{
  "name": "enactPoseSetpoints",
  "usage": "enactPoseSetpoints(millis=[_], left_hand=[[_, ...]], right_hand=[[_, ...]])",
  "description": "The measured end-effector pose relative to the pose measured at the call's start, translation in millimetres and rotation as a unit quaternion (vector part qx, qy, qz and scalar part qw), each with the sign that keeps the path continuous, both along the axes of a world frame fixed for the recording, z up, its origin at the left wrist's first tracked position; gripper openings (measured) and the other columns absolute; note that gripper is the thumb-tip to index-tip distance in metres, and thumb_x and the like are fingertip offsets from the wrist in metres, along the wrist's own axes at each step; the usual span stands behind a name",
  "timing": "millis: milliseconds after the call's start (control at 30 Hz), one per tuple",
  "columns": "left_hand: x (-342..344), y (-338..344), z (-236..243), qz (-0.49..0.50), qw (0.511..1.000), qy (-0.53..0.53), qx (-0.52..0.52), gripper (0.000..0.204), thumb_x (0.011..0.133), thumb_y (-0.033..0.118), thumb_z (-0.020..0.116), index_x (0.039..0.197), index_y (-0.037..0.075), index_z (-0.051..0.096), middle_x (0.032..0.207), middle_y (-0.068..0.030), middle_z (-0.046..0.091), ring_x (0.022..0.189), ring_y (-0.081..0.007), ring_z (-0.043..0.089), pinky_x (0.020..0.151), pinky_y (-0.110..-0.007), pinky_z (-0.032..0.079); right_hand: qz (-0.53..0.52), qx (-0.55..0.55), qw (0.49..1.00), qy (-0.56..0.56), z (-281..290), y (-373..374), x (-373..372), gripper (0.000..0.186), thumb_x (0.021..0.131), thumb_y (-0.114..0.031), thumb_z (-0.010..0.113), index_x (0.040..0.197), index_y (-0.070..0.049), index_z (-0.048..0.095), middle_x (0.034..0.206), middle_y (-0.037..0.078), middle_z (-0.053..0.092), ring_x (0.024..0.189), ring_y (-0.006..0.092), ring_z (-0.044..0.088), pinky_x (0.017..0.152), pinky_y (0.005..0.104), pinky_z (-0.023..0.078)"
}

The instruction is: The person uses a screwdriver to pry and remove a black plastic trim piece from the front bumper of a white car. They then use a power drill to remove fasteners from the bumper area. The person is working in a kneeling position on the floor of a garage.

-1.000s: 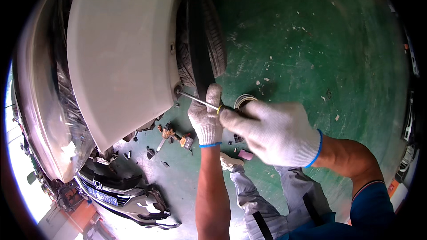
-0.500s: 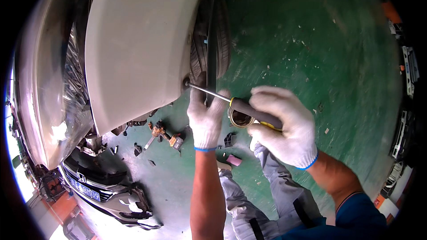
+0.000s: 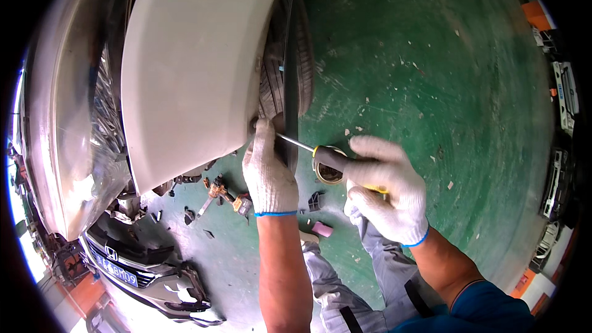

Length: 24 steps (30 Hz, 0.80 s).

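My right hand (image 3: 391, 188), in a white knit glove, grips the dark grey and yellow handle of a screwdriver (image 3: 331, 158). Its metal shaft points left to the lower corner of a pale fender (image 3: 185, 80). There my left hand (image 3: 271, 182), gloved alike, has its fingers bent at the fender's edge, one fingertip over the spot where the shaft ends. The screwdriver's tip is hidden behind that finger. A dark strip (image 3: 291, 55) of the wheel-arch edge runs down beside my left hand, in front of the tyre (image 3: 304, 68).
A round, gold-rimmed object (image 3: 327, 175) shows behind the handle. On the green floor (image 3: 382, 43) lie an orange-black cordless power tool (image 3: 219, 190), a black bracket (image 3: 316, 201), a pink piece (image 3: 322, 229) and small debris. A removed front bumper (image 3: 142, 265) stands lower left, a headlight (image 3: 74, 148) above it.
My left hand has shifted left and down onto the fender corner, covering the screwdriver's tip, which showed before. My right hand and the screwdriver have moved slightly left and down.
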<state>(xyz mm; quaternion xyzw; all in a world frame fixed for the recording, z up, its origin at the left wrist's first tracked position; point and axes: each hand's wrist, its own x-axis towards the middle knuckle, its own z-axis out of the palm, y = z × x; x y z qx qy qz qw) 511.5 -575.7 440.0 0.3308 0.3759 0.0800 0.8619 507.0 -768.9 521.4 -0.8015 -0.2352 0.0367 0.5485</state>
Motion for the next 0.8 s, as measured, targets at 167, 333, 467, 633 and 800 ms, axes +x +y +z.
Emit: enactPoseSetpoints(millis=[167,333,467,633,800], left_hand=[[0,2,3,0.005,1.0,-0.004,-0.023,0.032,0.101,0.032,0.068,0.103,0.001,0.07,0.103,-0.0059,0.068,0.093,-0.0132,0.063,0.08,-0.027,0.052],[-1,0,2,0.002,1.0,-0.007,0.015,0.033,0.101,0.032,0.069,0.107,0.0,0.07,0.102,-0.0052,0.068,0.092,-0.0123,0.062,0.081,-0.028,0.051],[-1,2,1,-0.002,1.0,-0.013,0.013,0.035,0.1,0.031,0.07,0.11,-0.002,0.07,0.102,-0.0056,0.068,0.092,-0.0123,0.062,0.082,-0.028,0.05],[-5,3,-3,0.0,1.0,-0.03,-0.003,0.033,0.1,0.029,0.07,0.111,-0.002,0.07,0.102,-0.0057,0.069,0.092,-0.012,0.062,0.083,-0.029,0.051],[1,-2,5,0.006,1.0,-0.022,0.013,0.03,0.099,0.026,0.07,0.11,-0.002,0.071,0.102,-0.0054,0.07,0.094,-0.0133,0.063,0.086,-0.029,0.051]], right_hand=[[-0.098,0.298,0.745,0.588,-1,-12,-8,0.071,0.101,-0.044,0.065,0.149,0.005,0.045,0.123,0.023,0.067,0.079,0.0229,0.072,0.059,0.031,0.057],[-0.049,0.041,0.964,0.259,-5,-2,-12,0.044,0.094,-0.019,0.069,0.131,0.005,0.06,0.106,0.015,0.071,0.077,0.0201,0.071,0.063,0.0319,0.056],[-0.073,0.044,0.981,0.172,-12,0,-24,0.05,0.083,0.003,0.075,0.131,0.003,0.061,0.117,0.013,0.068,0.084,0.0207,0.069,0.076,0.0321,0.056],[-0.11,0.298,0.738,0.595,4,-3,-17,0.05,0.097,-0.014,0.068,0.143,0.0,0.054,0.123,0.018,0.067,0.083,0.0125,0.066,0.065,0.0256,0.054],[-0.051,-0.028,0.991,0.121,-11,0,-25,0.04,0.09,0.002,0.069,0.129,0.005,0.064,0.119,0.015,0.069,0.097,0.0202,0.071,0.082,0.0342,0.059]])
